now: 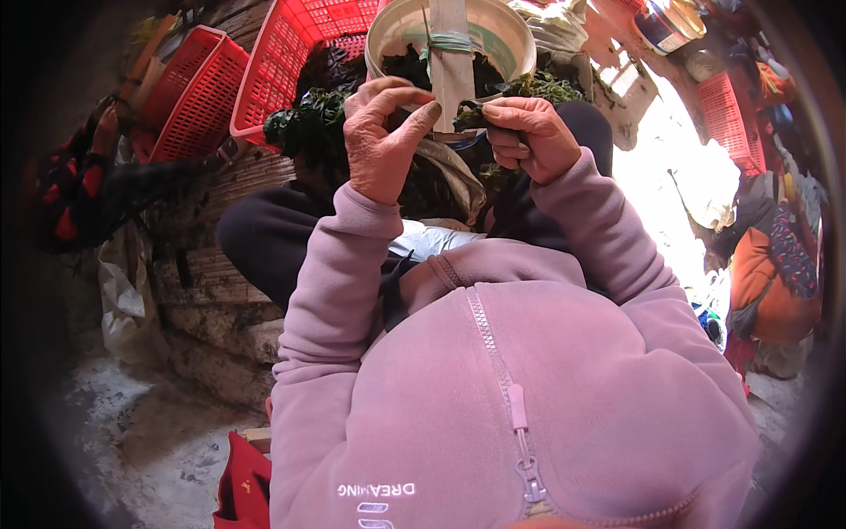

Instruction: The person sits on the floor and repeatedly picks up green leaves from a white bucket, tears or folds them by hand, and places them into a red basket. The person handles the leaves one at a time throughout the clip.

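A wooden board [452, 66] with greenish cord tied around it lies across a round plastic bucket [522, 40] in front of me. At the board's left edge is my left hand [386, 132], thumb and forefinger near each other; whether anything thin is between them cannot be told. My right hand [532, 135] pinches a small piece of dark green leafy seaweed [469, 116] at the board's right side. Dark leafy seaweed [310, 122] hangs left of my left hand. More greenish seaweed [545, 89] lies beyond my right hand, and dark pieces sit inside the bucket.
A red plastic basket [268, 79] with dark seaweed stands left of the bucket, with stacked red baskets [198, 92] farther left. A person's dark sleeve [89, 172] shows at the far left. On the right are a white bucket [667, 26], a red basket [730, 122] and an orange bundle [767, 284].
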The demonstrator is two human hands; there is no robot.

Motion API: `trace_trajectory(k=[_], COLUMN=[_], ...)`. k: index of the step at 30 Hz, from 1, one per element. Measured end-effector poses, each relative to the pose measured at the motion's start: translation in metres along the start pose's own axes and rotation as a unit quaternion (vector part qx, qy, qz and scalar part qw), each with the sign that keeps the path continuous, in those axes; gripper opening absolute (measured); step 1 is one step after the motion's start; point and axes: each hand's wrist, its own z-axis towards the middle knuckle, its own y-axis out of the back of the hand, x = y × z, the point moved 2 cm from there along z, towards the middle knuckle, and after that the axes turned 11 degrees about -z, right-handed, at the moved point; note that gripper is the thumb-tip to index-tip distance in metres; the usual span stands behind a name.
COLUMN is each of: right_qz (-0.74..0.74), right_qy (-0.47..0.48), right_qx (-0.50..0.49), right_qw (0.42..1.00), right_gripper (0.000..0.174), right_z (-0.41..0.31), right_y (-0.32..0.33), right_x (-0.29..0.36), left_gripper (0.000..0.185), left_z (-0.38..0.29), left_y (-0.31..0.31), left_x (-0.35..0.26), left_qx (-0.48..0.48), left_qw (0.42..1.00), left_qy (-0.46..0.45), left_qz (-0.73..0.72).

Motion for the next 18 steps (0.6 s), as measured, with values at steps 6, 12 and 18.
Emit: trace_trajectory(k=[6,12,18], right_qz=[-0.038,-0.272,-0.276], right_qy=[0.028,0.030,0.092], right_qx=[-0.020,-0.090,-0.043], right_qw=[0.999,0.958,0.956], right_gripper=[0.016,0.013,0.010], right_z=[-0.002,0.011,0.038], right_y=[-0.010,0.017,0.014], right_x=[-0.002,0.027,0.049], left_gripper=[0.020,0.016,0.040], left_z=[-0.011,0.008,0.041], left_y=[-0.008,0.016,0.016], left_x=[-0.001,0.030,0.026], left_qx=[0.108,0.098,0.140], left_qw=[0.980,0.943,0.930], left_qy=[0.162,0.283,0.258], left_qz=[-0.050,-0.142,-0.223])
